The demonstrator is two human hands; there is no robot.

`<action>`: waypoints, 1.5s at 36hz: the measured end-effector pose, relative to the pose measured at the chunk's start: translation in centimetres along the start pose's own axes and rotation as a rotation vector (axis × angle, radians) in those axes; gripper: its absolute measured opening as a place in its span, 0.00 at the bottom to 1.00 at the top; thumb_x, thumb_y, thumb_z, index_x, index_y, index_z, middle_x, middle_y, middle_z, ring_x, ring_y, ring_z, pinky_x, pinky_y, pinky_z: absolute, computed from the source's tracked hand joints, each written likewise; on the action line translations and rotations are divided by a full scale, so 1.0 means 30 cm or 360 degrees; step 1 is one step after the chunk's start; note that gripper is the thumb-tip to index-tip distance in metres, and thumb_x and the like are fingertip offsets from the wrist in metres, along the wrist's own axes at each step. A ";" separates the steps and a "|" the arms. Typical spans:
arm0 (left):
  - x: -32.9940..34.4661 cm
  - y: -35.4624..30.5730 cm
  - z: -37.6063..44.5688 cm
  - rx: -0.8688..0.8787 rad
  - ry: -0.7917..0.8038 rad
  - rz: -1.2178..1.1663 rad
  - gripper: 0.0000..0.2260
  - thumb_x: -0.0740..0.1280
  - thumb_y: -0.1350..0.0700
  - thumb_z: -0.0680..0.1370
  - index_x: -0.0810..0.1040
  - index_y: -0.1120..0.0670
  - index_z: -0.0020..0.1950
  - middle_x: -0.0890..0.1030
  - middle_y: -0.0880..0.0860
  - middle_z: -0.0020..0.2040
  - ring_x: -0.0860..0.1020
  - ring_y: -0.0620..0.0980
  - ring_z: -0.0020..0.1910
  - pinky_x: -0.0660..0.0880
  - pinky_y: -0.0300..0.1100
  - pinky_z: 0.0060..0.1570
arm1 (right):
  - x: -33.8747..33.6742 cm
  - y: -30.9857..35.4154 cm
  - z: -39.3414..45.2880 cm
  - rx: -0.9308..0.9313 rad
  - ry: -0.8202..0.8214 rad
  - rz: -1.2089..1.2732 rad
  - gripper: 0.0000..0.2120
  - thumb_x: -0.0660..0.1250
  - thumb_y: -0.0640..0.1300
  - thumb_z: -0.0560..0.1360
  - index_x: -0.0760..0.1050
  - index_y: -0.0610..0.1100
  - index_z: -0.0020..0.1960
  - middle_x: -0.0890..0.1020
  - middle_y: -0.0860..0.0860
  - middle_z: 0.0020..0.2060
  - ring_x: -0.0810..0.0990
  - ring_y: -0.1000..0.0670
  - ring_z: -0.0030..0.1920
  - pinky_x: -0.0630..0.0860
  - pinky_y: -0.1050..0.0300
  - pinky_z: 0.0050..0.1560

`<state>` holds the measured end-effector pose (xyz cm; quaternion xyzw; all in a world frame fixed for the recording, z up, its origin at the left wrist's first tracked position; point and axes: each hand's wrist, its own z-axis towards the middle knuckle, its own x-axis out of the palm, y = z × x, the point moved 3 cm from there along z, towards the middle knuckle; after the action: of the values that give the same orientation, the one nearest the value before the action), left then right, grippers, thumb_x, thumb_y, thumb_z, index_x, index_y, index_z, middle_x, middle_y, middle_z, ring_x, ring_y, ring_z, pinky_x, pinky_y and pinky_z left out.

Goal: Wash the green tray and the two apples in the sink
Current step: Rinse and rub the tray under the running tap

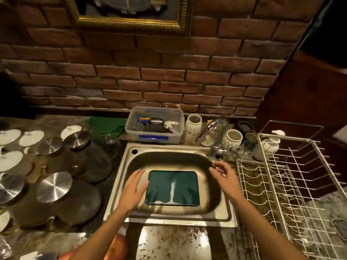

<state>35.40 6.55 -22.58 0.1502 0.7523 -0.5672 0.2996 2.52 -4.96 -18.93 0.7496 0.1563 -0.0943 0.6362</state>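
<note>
The green tray (172, 187) lies flat on the bottom of the steel sink (122, 186), with a white streak of water or soap running down its middle. My left hand (134, 188) hovers open just left of the tray, its thumb near the tray's left edge. My right hand (223, 176) is open above the sink's right side, below the tap (216, 141), and holds nothing. One reddish apple (117, 247) shows at the bottom edge, partly hidden by my left forearm. A second apple I cannot make out clearly.
A white wire dish rack (293, 184) stands right of the sink. Left are dark pots with steel lids (54, 186) and white lids. Behind the sink sit a clear plastic box (155, 124), white ribbed jars (193, 124), a green cloth (106, 125) and a brick wall.
</note>
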 end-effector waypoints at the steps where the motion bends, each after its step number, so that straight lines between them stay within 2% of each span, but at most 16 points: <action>1: 0.003 0.011 0.014 -0.0001 0.0009 0.0030 0.22 0.64 0.51 0.82 0.67 0.50 0.77 0.63 0.50 0.78 0.59 0.48 0.78 0.56 0.45 0.76 | -0.012 -0.011 0.022 0.0029 -0.0060 0.0012 0.13 0.71 0.42 0.77 0.77 0.44 0.61 0.82 0.50 0.52 0.82 0.51 0.53 0.77 0.67 0.45; 6: 0.020 0.073 0.087 0.0019 0.0038 0.0245 0.24 0.60 0.48 0.83 0.62 0.46 0.79 0.58 0.50 0.80 0.57 0.50 0.79 0.55 0.50 0.77 | -0.064 -0.038 0.158 0.0238 -0.0315 0.0086 0.15 0.67 0.42 0.80 0.75 0.36 0.64 0.81 0.38 0.57 0.80 0.42 0.58 0.77 0.46 0.63; 11: 0.066 0.131 0.160 0.0038 0.0081 0.0588 0.26 0.55 0.44 0.83 0.55 0.45 0.81 0.53 0.49 0.82 0.55 0.53 0.79 0.54 0.50 0.77 | -0.104 -0.075 0.305 0.0415 -0.0459 0.0088 0.21 0.64 0.47 0.82 0.68 0.36 0.69 0.79 0.43 0.58 0.76 0.47 0.55 0.71 0.55 0.59; 14: 0.094 0.166 0.190 0.0029 0.0115 0.0615 0.27 0.54 0.42 0.83 0.51 0.44 0.81 0.50 0.49 0.82 0.53 0.53 0.80 0.52 0.52 0.78 | -0.114 -0.126 0.389 0.0553 -0.0488 0.0108 0.22 0.63 0.49 0.82 0.68 0.34 0.69 0.79 0.39 0.57 0.78 0.41 0.60 0.71 0.45 0.69; 16: 0.114 0.194 0.201 0.0026 0.0133 0.0621 0.27 0.53 0.41 0.83 0.49 0.42 0.81 0.49 0.48 0.82 0.53 0.52 0.80 0.54 0.53 0.78 | -0.106 -0.147 0.429 0.0594 -0.0491 0.0082 0.22 0.62 0.48 0.83 0.69 0.34 0.70 0.79 0.38 0.62 0.77 0.39 0.64 0.70 0.45 0.70; 20: 0.157 0.241 0.212 -0.0039 0.0180 0.0523 0.27 0.53 0.40 0.83 0.48 0.40 0.80 0.51 0.48 0.82 0.54 0.51 0.80 0.56 0.54 0.77 | -0.083 -0.176 0.484 0.0574 -0.0466 0.0073 0.20 0.60 0.48 0.83 0.71 0.36 0.69 0.80 0.38 0.62 0.78 0.39 0.62 0.72 0.49 0.63; 23: 0.176 0.277 0.218 -0.0061 0.0159 0.0521 0.26 0.53 0.41 0.83 0.51 0.40 0.80 0.54 0.49 0.81 0.56 0.51 0.79 0.56 0.52 0.77 | -0.056 -0.202 0.516 0.0617 -0.0493 0.0238 0.18 0.60 0.48 0.84 0.72 0.35 0.67 0.81 0.41 0.44 0.83 0.51 0.39 0.79 0.57 0.40; 25: 0.189 0.297 0.220 -0.0054 0.0164 0.0550 0.25 0.53 0.42 0.83 0.53 0.40 0.80 0.56 0.50 0.81 0.58 0.51 0.79 0.59 0.52 0.77 | -0.045 -0.228 0.538 0.0653 -0.0548 0.0381 0.17 0.60 0.47 0.84 0.72 0.37 0.67 0.79 0.45 0.42 0.77 0.58 0.29 0.74 0.67 0.26; 28: 0.200 0.321 0.227 -0.0123 0.0195 0.0527 0.25 0.53 0.42 0.83 0.54 0.40 0.80 0.54 0.48 0.81 0.58 0.52 0.78 0.59 0.52 0.76 | -0.030 -0.273 0.572 0.0674 -0.0635 0.0502 0.17 0.59 0.46 0.84 0.73 0.39 0.69 0.79 0.44 0.53 0.77 0.55 0.37 0.77 0.70 0.28; 31: 0.208 0.343 0.241 -0.0128 0.0224 0.0542 0.26 0.50 0.40 0.82 0.53 0.41 0.80 0.53 0.49 0.81 0.55 0.51 0.79 0.59 0.53 0.76 | -0.013 -0.303 0.598 0.0674 -0.0678 0.0517 0.14 0.59 0.46 0.84 0.75 0.39 0.65 0.81 0.43 0.55 0.81 0.55 0.39 0.81 0.69 0.33; 36: 0.244 0.360 0.275 -0.0199 0.0243 0.0469 0.26 0.53 0.41 0.83 0.51 0.39 0.80 0.52 0.48 0.82 0.56 0.52 0.79 0.57 0.55 0.75 | -0.030 -0.333 0.609 0.0759 -0.0682 0.0446 0.12 0.60 0.49 0.84 0.76 0.41 0.56 0.84 0.44 0.46 0.83 0.54 0.35 0.82 0.66 0.32; 41: 0.280 0.339 0.305 -0.0173 0.0273 0.0441 0.26 0.52 0.41 0.83 0.50 0.41 0.80 0.51 0.49 0.82 0.52 0.50 0.80 0.55 0.54 0.78 | -0.055 -0.364 0.621 0.0808 -0.0685 0.0379 0.16 0.61 0.53 0.83 0.78 0.42 0.46 0.84 0.52 0.26 0.82 0.59 0.25 0.78 0.67 0.25; 43: 0.285 0.339 0.307 -0.0201 0.0285 0.0398 0.26 0.51 0.41 0.83 0.50 0.41 0.80 0.51 0.48 0.82 0.52 0.50 0.80 0.54 0.54 0.78 | -0.057 -0.380 0.628 0.0805 -0.0678 0.0366 0.17 0.61 0.54 0.82 0.78 0.43 0.44 0.84 0.52 0.26 0.83 0.58 0.27 0.80 0.63 0.32; 47: 0.286 0.345 0.304 -0.0257 0.0251 0.0283 0.25 0.53 0.44 0.84 0.55 0.44 0.80 0.55 0.50 0.81 0.55 0.50 0.79 0.55 0.53 0.78 | -0.054 -0.402 0.636 0.0776 -0.0679 0.0309 0.18 0.62 0.55 0.82 0.79 0.43 0.43 0.87 0.44 0.41 0.86 0.50 0.39 0.82 0.51 0.50; 52: 0.285 0.378 0.286 -0.0377 0.0226 0.0173 0.23 0.56 0.47 0.84 0.62 0.52 0.79 0.62 0.53 0.79 0.61 0.52 0.77 0.58 0.50 0.75 | -0.050 -0.377 0.615 0.0730 -0.0661 0.0334 0.14 0.62 0.52 0.82 0.80 0.44 0.47 0.86 0.43 0.46 0.86 0.44 0.49 0.81 0.47 0.58; 54: 0.285 0.388 0.292 -0.0483 0.0226 0.0069 0.23 0.57 0.49 0.84 0.64 0.56 0.77 0.65 0.56 0.77 0.64 0.55 0.75 0.60 0.50 0.74 | -0.037 -0.364 0.590 0.0684 -0.0608 0.0422 0.10 0.64 0.48 0.82 0.79 0.43 0.52 0.85 0.43 0.47 0.85 0.47 0.45 0.82 0.52 0.52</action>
<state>37.81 0.94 -38.32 0.1591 0.8452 -0.4285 0.2770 -1.35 -20.95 -31.72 0.8494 -0.0887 -0.1806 0.4880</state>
